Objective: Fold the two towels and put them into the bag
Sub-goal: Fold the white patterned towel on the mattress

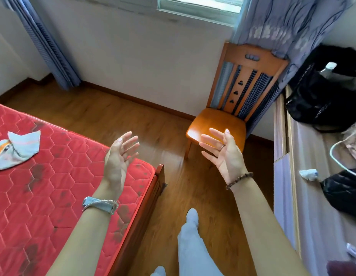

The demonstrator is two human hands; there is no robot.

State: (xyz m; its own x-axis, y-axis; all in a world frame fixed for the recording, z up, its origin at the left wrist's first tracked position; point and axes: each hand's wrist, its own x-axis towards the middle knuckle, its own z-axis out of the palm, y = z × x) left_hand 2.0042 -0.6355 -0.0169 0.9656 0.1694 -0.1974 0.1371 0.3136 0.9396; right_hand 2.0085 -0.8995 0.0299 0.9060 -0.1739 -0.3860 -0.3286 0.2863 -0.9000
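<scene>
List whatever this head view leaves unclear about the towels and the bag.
Cloth heap on the red mattress, head view: cut by the left edge; one towel or two, cannot tell.
Black bag on the counter, head view: dark folds hide its opening and inside.
Second black item, head view: cut by the right edge; bag or not, unclear.
White wad, head view: too small to identify.

Two bare forearms reach forward and upward, side by side and well apart. The left hand (118, 158) is turned palm up and slightly inward, its fingers loosely spread and gently curled, holding nothing. The right hand (226, 156) is also palm up and tilted inward, its fingers straight and fanned apart, empty. The fingertips of both hands point away from the body, and the two palms partly face each other.
</scene>
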